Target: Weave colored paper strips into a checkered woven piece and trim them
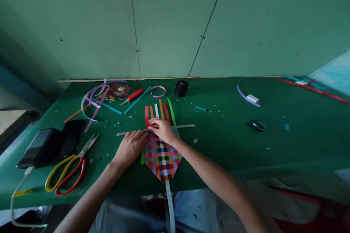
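A woven piece of many-coloured strips [163,156] lies on the green table in front of me, its pointed end toward me. Loose red, orange, white and green strip ends stick out at its far side. A grey strip [187,126] crosses it from side to side. My left hand [132,145] rests at the left edge, fingertips pressed down on the grey strip. With thumb and fingers together, my right hand [161,129] pinches at the base of the red strip [147,114]. A long pale strip [169,204] hangs from the near point over the table edge.
Scissors [79,164] and a phone [38,147] with a cable lie at the left. Farther back are curled strips [94,98], a red cutter [135,94], a pink ring [158,91] and a black spool [181,88]. At the right lie a dark oval object [258,125] and a purple strip [246,96].
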The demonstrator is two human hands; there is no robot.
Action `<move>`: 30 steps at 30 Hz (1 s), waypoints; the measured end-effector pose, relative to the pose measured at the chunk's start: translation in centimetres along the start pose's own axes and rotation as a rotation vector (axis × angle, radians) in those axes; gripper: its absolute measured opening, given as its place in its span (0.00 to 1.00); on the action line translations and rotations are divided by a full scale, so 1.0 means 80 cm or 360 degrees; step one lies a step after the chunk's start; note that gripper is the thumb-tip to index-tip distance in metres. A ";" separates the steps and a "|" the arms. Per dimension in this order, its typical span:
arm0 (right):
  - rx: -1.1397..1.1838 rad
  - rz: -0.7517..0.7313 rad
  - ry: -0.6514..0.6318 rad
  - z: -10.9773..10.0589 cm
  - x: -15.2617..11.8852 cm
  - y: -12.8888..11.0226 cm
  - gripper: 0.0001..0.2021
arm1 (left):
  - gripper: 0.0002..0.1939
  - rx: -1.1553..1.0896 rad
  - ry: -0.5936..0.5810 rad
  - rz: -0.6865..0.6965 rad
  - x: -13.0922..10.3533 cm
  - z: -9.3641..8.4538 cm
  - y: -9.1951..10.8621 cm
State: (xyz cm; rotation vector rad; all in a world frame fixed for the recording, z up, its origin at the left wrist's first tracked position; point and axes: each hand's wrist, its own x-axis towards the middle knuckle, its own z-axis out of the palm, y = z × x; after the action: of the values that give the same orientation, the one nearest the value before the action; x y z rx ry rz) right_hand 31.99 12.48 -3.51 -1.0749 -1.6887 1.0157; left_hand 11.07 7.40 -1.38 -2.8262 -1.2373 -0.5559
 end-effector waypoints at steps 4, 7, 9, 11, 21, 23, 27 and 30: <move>-0.0379 -0.0168 -0.0094 -0.012 -0.011 -0.020 0.11 | 0.19 -0.0090 0.0016 -0.0008 -0.001 0.001 -0.003; -0.0451 -0.0277 -0.0209 -0.020 -0.021 -0.029 0.16 | 0.19 -0.0164 0.0015 -0.0026 -0.003 0.001 -0.006; -0.0486 -0.0346 -0.0256 -0.021 -0.027 -0.031 0.16 | 0.18 -0.0212 0.0027 -0.0046 -0.004 0.001 -0.006; -0.0565 -0.0393 -0.0266 -0.020 -0.031 -0.031 0.16 | 0.18 -0.0243 0.0050 -0.0065 -0.005 0.002 -0.006; -0.0687 -0.0390 -0.0287 -0.015 -0.037 -0.030 0.15 | 0.16 -0.0294 0.0058 -0.0076 -0.009 -0.001 0.001; -0.0692 -0.0399 -0.0280 -0.016 -0.037 -0.029 0.14 | 0.16 -0.0294 0.0057 -0.0072 -0.011 -0.003 0.003; -0.0746 -0.0455 -0.0294 -0.016 -0.040 -0.031 0.12 | 0.16 -0.0257 0.0043 -0.0056 -0.015 -0.004 0.005; -0.0899 -0.0555 -0.0369 -0.015 -0.044 -0.037 0.13 | 0.16 -0.0255 0.0043 -0.0051 -0.017 -0.004 0.006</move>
State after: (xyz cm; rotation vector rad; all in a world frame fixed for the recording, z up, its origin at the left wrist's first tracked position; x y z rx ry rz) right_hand 33.34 8.54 -1.22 -0.9729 -2.3379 0.4562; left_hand 10.47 6.10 -1.46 -2.9204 -1.2918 -0.7237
